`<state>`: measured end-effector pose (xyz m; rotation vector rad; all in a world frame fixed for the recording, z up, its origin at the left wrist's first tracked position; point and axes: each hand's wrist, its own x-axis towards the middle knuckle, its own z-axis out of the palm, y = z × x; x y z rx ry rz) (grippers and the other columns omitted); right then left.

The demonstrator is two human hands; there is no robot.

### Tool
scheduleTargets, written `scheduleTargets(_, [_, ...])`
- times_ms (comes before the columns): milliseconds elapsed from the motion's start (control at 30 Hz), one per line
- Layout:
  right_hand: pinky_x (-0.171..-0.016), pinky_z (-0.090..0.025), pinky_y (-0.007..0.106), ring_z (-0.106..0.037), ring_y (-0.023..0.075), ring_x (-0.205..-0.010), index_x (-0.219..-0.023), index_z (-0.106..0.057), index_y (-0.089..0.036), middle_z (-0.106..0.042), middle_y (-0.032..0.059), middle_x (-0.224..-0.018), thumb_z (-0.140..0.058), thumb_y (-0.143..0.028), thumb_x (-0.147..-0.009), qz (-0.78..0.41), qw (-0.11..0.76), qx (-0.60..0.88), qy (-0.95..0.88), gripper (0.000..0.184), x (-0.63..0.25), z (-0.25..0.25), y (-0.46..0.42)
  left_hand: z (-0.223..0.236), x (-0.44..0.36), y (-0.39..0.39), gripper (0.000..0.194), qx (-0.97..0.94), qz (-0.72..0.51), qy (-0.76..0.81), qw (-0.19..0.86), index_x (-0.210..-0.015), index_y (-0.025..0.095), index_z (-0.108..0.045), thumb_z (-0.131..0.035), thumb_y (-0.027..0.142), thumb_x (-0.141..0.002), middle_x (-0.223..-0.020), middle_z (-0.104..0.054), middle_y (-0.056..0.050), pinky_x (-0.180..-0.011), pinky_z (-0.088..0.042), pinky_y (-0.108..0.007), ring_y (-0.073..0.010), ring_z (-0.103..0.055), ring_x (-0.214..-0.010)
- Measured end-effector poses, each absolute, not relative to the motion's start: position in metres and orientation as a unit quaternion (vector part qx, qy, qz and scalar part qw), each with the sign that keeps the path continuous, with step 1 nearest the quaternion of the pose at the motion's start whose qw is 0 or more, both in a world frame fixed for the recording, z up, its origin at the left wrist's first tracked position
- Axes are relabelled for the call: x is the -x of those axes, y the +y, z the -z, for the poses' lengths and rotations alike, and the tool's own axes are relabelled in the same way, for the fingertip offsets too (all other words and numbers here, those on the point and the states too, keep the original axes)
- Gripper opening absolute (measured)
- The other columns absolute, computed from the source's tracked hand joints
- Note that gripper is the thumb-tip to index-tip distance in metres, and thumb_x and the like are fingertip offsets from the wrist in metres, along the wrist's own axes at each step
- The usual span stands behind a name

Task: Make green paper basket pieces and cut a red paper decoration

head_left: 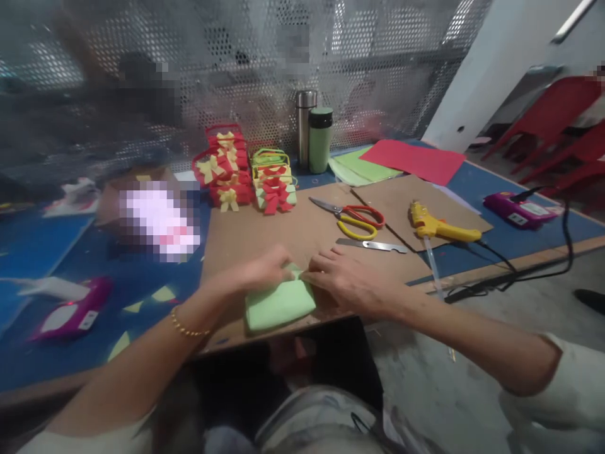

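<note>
A light green folded paper piece [281,307] lies near the front edge of the cardboard sheet [265,236], its broad side toward me. My left hand [265,270] bends over its far left part, fingers curled and pressed onto its upper edge. From the right, my right hand [347,282] pinches the same edge, its fingertips close to those of the left. The fingers partly hide the upper edge, and the left hand is slightly blurred. Just beyond my right hand lie a folding blade [371,245] and scissors [352,214] with red and yellow handles.
A yellow glue gun [442,228] with its cord lies right. Behind stand red paper baskets [224,167], green ones [274,183], a green bottle [321,142] and a steel flask [305,129]. Red paper [413,159] lies back right; purple boxes [520,210] sit at both sides.
</note>
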<state>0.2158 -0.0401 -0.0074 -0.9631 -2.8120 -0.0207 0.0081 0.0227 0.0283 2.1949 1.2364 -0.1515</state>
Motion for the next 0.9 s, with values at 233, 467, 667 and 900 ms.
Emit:
scheduleTargets(233, [-0.077, -0.034, 0.036, -0.048, 0.0245, -0.091, -0.12, -0.068, -0.016, -0.06, 0.0114, -0.102, -0.058, -0.015, -0.095, -0.003, 0.103, 0.333, -0.937, 0.026, -0.218, 0.016, -0.039, -0.031, -0.015, 0.003, 0.021, -0.884, 0.068, 0.455, 0.082, -0.108, 0.018, -0.061, -0.066, 0.019, -0.087, -0.102, -0.069, -0.009, -0.081, -0.038, -0.037, -0.0276, -0.06, -0.096])
scheduleTargets(467, [-0.076, -0.034, 0.036, -0.047, 0.0248, -0.091, -0.115, -0.068, -0.015, -0.059, 0.0112, -0.099, -0.061, -0.02, -0.095, 0.009, 0.099, 0.322, -0.942, 0.022, -0.217, 0.017, -0.039, -0.011, 0.014, -0.024, 0.021, -0.93, -0.084, 0.357, -0.013, -0.088, 0.02, -0.071, -0.053, 0.012, -0.097, -0.09, -0.068, -0.005, -0.077, -0.033, -0.038, -0.0224, -0.06, -0.087])
scheduleTargets(667, [-0.078, -0.038, 0.036, -0.049, 0.0247, -0.092, -0.113, -0.068, -0.015, -0.06, 0.0112, -0.101, -0.059, -0.018, -0.096, -0.005, 0.093, 0.335, -0.938, 0.02, -0.215, 0.013, -0.041, 0.006, 0.026, -0.04, 0.028, -0.926, -0.126, 0.354, -0.025, -0.101, 0.019, -0.074, -0.055, 0.039, -0.102, -0.099, -0.074, -0.006, -0.077, -0.033, -0.039, -0.0231, -0.063, -0.09])
scheduleTargets(900, [-0.089, -0.047, 0.038, -0.059, 0.0238, -0.103, -0.122, -0.066, -0.017, -0.067, 0.0135, -0.115, -0.05, -0.014, -0.099, 0.072, 0.18, 0.409, -0.892, 0.029, -0.266, -0.005, -0.044, 0.045, 0.045, -0.025, 0.025, -0.912, -0.262, 0.293, -0.117, -0.103, 0.026, -0.075, -0.051, 0.032, -0.102, -0.099, -0.079, -0.004, -0.075, -0.034, -0.039, -0.0243, -0.068, -0.088])
